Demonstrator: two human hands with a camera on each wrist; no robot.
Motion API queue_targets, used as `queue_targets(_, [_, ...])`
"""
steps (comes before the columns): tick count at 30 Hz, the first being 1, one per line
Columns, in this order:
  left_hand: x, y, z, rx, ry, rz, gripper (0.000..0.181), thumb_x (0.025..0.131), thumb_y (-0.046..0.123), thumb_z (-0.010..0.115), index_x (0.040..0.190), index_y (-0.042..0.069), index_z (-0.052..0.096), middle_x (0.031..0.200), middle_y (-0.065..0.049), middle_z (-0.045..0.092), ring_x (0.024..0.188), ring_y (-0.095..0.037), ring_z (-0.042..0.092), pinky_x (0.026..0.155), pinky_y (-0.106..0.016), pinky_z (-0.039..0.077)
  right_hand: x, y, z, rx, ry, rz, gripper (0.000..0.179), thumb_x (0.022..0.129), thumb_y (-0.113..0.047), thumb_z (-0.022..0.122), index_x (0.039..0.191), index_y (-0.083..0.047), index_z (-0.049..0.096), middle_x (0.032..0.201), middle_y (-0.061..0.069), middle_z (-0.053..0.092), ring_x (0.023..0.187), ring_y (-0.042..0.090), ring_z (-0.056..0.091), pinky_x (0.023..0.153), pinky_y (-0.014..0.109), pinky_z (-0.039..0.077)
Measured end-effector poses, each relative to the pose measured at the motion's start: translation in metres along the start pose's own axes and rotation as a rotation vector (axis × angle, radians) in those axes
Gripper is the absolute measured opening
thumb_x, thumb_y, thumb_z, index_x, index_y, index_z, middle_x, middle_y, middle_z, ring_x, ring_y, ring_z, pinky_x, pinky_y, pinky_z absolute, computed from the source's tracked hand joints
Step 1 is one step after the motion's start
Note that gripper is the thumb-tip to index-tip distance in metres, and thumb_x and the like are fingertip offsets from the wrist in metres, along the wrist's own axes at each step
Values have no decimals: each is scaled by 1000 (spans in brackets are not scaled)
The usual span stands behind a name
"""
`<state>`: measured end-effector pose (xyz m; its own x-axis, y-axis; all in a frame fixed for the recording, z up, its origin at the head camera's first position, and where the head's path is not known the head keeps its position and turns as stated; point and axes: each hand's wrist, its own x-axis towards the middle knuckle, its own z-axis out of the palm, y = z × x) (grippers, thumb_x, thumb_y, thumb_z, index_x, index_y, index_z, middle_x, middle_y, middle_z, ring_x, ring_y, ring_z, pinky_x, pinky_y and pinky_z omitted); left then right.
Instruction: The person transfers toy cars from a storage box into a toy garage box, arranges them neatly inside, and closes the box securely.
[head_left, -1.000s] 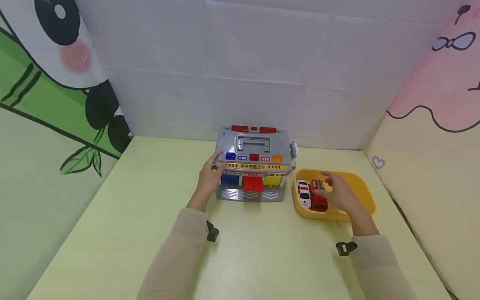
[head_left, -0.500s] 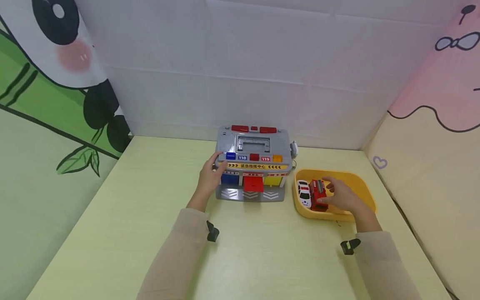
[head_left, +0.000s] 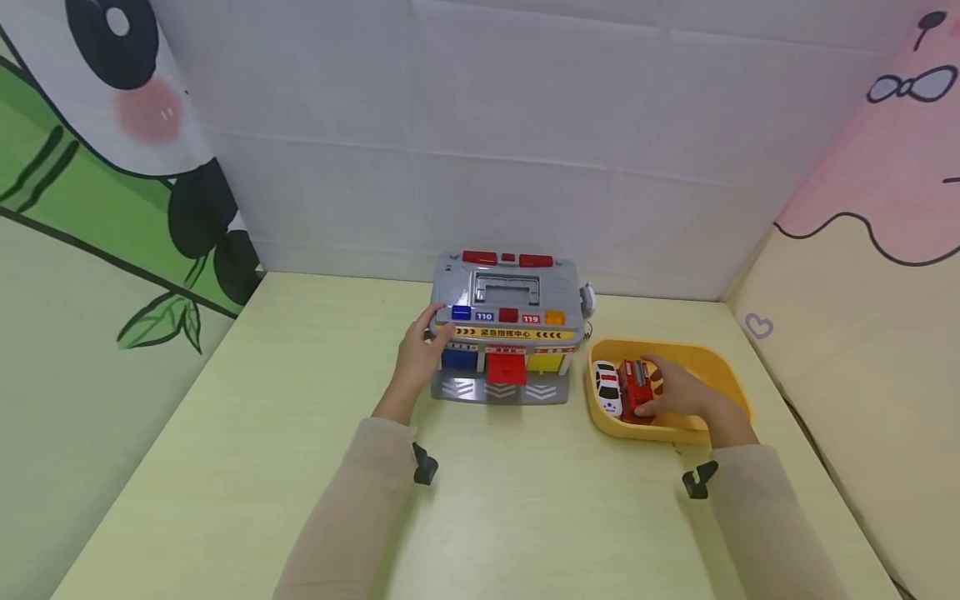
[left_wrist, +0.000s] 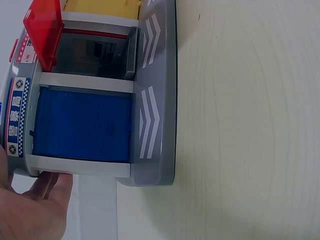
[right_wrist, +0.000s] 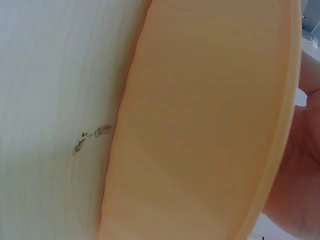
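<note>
One toy fire truck sits in a yellow tray, inside the pinch of the right hand, its body red, grey on top; the left hand grips a toy garage.

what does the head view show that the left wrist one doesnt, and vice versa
Only the head view: the right hand holding the red toy truck beside the white toy car in the yellow tray. Only the left wrist view: the opening behind the raised red flap. Both: that flap, the left hand on the grey toy building, its blue door and the tabletop.
</note>
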<state>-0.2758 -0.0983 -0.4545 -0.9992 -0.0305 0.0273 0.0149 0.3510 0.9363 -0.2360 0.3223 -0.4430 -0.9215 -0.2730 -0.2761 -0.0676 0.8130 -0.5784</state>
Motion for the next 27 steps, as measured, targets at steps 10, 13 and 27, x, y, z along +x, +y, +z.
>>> queue_targets(10, [-3,3,-1,-5,-3,-9,51,99,40,54,147,28,42,140,-12,45,110,-31,51,87,-48,47,9,6,-8,52,-156,27,102,79,-27,83,148,8,16,129,33,40,111,44,46,97,56,40])
queue_targets(13, [-4,3,-2,-7,-6,-5,51,99,40,54,147,27,41,141,-12,44,112,-31,51,89,-48,47,10,6,-8,65,-185,48,105,79,-28,83,149,6,12,130,33,39,115,46,42,100,57,37])
queue_targets(27, [-2,1,0,-8,-5,4,50,100,41,53,147,27,42,140,-14,44,113,-32,50,89,-49,46,6,16,1,336,-134,47,111,77,-7,81,152,-2,0,131,35,39,108,39,49,90,38,47])
